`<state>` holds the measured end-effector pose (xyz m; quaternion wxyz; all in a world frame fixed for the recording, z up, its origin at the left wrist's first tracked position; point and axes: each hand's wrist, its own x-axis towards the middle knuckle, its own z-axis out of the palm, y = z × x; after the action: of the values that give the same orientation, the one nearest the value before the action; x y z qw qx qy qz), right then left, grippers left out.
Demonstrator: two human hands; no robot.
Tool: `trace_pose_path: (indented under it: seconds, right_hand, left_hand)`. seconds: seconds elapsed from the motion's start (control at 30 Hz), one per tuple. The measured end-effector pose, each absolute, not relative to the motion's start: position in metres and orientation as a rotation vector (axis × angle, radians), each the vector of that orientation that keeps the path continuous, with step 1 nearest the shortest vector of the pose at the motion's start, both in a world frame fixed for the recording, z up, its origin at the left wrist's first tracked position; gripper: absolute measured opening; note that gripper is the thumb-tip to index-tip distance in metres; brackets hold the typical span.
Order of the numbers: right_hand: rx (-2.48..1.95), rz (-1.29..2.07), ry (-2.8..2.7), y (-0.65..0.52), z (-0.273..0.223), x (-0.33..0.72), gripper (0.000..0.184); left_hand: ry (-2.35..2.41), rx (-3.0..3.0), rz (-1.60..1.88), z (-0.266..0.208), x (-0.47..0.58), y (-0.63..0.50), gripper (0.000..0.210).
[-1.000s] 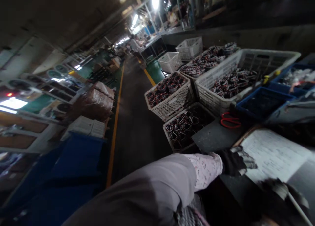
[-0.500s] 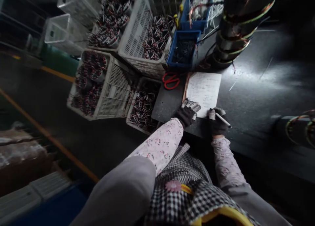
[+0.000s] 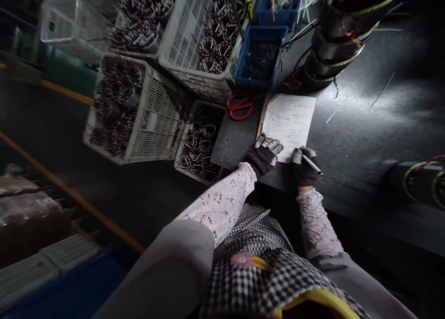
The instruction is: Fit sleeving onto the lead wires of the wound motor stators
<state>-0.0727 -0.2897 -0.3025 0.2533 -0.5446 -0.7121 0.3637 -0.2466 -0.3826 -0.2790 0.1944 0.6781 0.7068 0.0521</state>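
Observation:
A notebook (image 3: 288, 119) lies open on the dark table, its page covered with handwriting too small to read. My left hand (image 3: 264, 156), in a dark glove with pale finger parts, rests flat on the notebook's lower left corner, fingers stretched out. At the lower right corner of the page, my right hand (image 3: 305, 166) is closed around a white pen (image 3: 311, 163), gloved the same way. The pen's dark end points toward my body; its other end is hidden by the fingers. Red-handled scissors (image 3: 239, 108) lie left of the notebook, their blades not visible.
Blue bins (image 3: 259, 54) with small dark parts stand behind the scissors. White crates (image 3: 153, 119) of wired coil parts sit at the left. Stacked wire-wound cylinders (image 3: 318, 64) rise at the back right; another cylinder (image 3: 417, 182) lies at the right edge.
The view has shifted slightly, so the crates and bins sit further left and higher. My left hand stays on the notebook, and my right hand still holds the pen near the page corner.

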Motion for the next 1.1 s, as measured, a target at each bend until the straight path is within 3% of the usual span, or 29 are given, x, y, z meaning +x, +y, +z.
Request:
trace_pose_path:
  seconds: [0.67,1.1]
  right_hand:
    - [-1.514,1.004,-1.917,-0.289,-0.3,-0.073,0.042]
    - [-1.491,0.931,-1.96,-0.289,-0.308,-0.073,0.026]
  left_hand:
    - [2.012,1.89,0.162,-0.283,-0.247,-0.384,0.055]
    - [2.054,1.886,0.088,-0.278,-0.245,-0.383,0.057]
